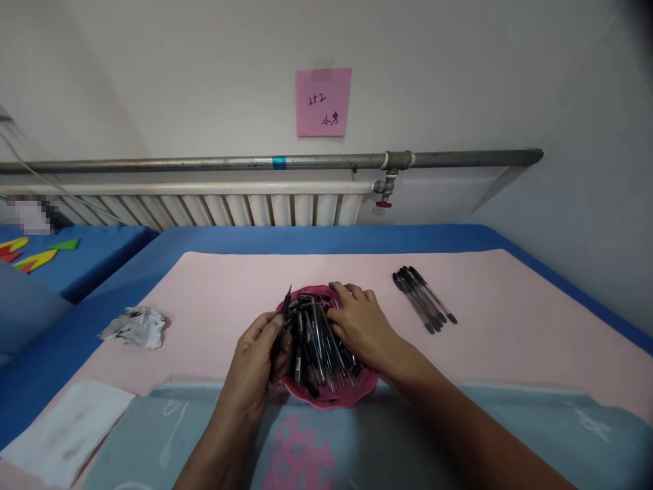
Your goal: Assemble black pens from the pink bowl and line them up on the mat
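Observation:
A pink basket in front of me is heaped with black and clear pen parts. At its left side, my left hand is closed around a black pen, its bare pointed tip sticking up. The lower part of that pen is hidden in the fingers. My right hand reaches over the basket's right side, thumb and fingers apart among the pieces. Further right, several capped pens with clear barrels lie side by side on the pink sheet.
A crumpled tissue lies to the left, with a smudged white paper nearer me. Blue-grey patterned cloth covers the near edge. Behind the table stand a radiator and a pipe. Coloured pieces rest on a blue surface far left.

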The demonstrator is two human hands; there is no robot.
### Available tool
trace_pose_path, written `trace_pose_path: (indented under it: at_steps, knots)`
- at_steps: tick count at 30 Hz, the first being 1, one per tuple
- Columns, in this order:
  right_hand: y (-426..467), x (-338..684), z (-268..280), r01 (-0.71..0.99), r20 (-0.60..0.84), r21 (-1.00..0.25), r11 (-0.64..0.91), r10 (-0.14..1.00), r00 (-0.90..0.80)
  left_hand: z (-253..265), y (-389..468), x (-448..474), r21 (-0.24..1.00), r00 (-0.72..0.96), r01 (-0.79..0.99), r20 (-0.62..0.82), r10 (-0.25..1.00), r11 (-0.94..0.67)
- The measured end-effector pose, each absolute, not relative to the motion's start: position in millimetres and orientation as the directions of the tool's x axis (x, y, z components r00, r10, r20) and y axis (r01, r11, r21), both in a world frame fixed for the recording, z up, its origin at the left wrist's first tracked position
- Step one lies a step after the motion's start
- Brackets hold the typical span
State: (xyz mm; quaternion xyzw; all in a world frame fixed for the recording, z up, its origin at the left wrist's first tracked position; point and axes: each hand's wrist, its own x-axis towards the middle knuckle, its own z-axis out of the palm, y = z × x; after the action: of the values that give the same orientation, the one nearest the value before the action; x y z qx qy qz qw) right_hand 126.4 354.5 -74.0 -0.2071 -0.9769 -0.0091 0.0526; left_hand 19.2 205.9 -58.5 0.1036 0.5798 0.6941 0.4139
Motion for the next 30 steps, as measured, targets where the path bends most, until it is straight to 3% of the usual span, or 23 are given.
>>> trace_pose_path:
  at_steps: [8, 11, 14, 16, 18, 22, 30]
  knots:
    - [353.7, 125.2, -80.6, 0.437, 0.133, -0.126, 0.891, 0.451, -0.882, -58.3, 206.3, 21.9, 0.897, -0.639, -0.441, -0.337, 0.692, 0.030]
    - [355.6, 125.7, -78.1, 0.412, 0.226, -0.240, 0.879, 0.463, -0.857, -60.8, 205.6, 22.2, 0.902, -0.634, -0.430, -0.335, 0.697, 0.043]
    - [357.1, 127.6, -69.0, 0.306, 0.348, -0.594, 0.744, 0.581, -0.736, -62.7, 205.3, 23.1, 0.905, -0.603, -0.420, -0.335, 0.724, 0.069]
    - [356.5, 130.0, -60.2, 0.151, 0.250, -0.872, 0.466, 0.688, -0.681, -63.0, 205.4, 24.6, 0.913, -0.583, -0.400, -0.318, 0.748, 0.076]
    - [354.1, 132.4, -52.0, 0.024, 0.103, -0.985, 0.168, 0.707, -0.699, -62.8, 205.0, 26.5, 0.924, -0.557, -0.371, -0.303, 0.773, 0.095]
    - [348.6, 135.4, -42.6, -0.068, 0.015, -0.996, -0.051, 0.685, -0.728, -62.2, 202.8, 28.4, 0.939, -0.520, -0.312, -0.293, 0.802, 0.141]
    - [349.4, 137.8, -39.0, -0.048, -0.017, -0.995, -0.082, 0.648, -0.761, -61.5, 201.6, 26.3, 0.951, -0.465, -0.260, -0.273, 0.842, 0.165]
